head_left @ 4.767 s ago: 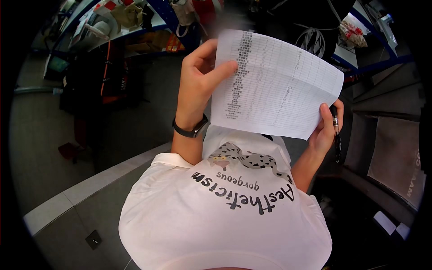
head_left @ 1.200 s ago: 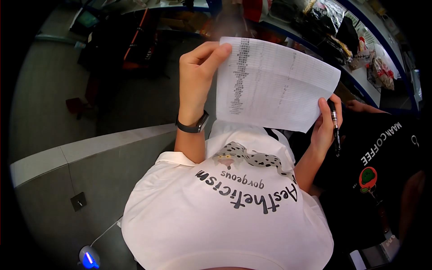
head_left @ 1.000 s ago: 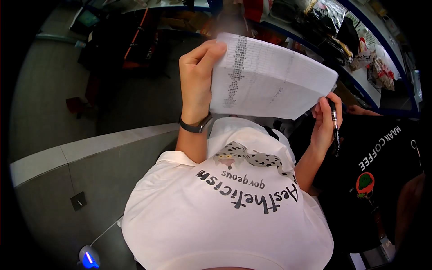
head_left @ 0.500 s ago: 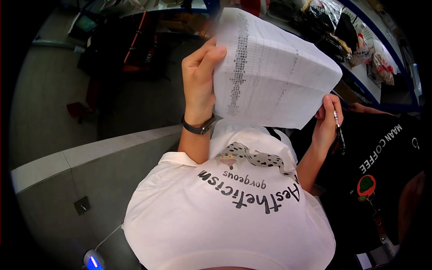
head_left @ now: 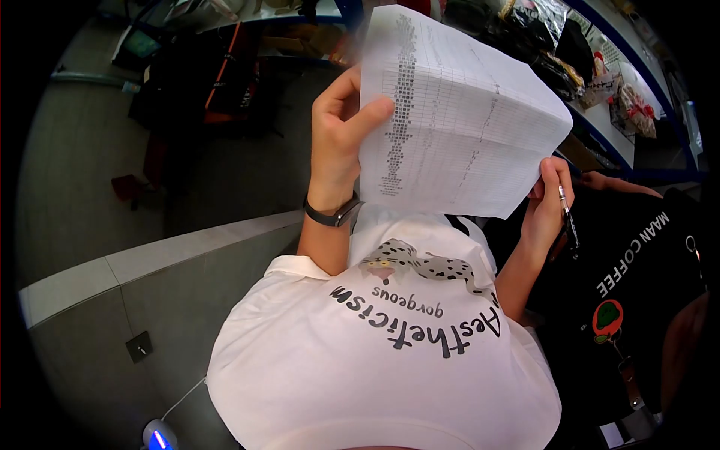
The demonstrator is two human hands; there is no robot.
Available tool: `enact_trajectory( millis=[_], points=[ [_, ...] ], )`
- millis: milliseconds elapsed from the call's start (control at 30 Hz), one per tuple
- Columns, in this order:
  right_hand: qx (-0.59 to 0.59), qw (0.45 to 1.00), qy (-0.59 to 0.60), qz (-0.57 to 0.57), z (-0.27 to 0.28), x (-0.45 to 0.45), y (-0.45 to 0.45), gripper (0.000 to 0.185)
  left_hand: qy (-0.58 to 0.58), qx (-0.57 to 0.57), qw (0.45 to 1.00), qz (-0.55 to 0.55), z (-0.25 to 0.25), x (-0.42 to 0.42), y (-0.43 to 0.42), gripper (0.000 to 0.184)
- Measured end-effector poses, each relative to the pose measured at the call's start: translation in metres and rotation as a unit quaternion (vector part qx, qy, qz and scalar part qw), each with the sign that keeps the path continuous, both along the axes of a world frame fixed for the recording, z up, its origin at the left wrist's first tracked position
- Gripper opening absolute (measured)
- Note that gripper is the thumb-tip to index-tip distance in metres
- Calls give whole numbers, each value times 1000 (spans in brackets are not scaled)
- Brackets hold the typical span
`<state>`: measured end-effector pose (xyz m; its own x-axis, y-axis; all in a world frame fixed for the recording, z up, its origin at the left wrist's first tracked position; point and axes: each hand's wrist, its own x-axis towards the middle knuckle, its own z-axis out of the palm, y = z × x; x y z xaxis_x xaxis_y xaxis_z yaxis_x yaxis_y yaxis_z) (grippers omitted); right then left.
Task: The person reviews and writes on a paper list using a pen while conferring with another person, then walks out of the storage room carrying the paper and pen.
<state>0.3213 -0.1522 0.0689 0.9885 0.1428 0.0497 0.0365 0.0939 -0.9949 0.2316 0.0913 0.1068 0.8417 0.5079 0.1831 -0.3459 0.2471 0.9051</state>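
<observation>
The left hand (head_left: 337, 139) is holding the paper (head_left: 465, 142) by its left edge. The thumb is lying on the printed column, and the other fingers are going behind the sheet, so they are clamping it between them; the tips behind are hidden. The right hand (head_left: 546, 206) is gripping the lower right corner, with the fingers bent and closed on it. This same hand is also carrying a pen (head_left: 568, 217), which is pointing downward along the outer side of the fingers.

The paper is hanging in the air between the two hands, in front of the white shirt (head_left: 382, 397). It is showing a table of rows, and a fold is running across it. Its far part is bending, and the print there is looking blurred.

A watch (head_left: 332, 216) is circling the left wrist. On the right side, another person is standing near, wearing a black shirt (head_left: 652, 270) with the words "MAAN COFFEE". Beyond the paper, a shelf (head_left: 615, 142) is bearing bags (head_left: 637, 112). On the left, a low wall (head_left: 169, 300) is curving beside the person, and a small lamp (head_left: 159, 435) is glowing blue at the bottom.
</observation>
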Motion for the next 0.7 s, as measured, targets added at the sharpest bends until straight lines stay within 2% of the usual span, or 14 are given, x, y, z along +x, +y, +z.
enact_trajectory(
  millis=[333, 700],
  points=[
    [15, 1000, 1, -4, -4, -6, 1, 15, 22, -26, 999, -36, -2, -3, -2, 34],
    [21, 1000, 8, -14, -4, -5, 2, 15, 51, -42, 997, -49, -4, -3, -3, 34]
  ],
)
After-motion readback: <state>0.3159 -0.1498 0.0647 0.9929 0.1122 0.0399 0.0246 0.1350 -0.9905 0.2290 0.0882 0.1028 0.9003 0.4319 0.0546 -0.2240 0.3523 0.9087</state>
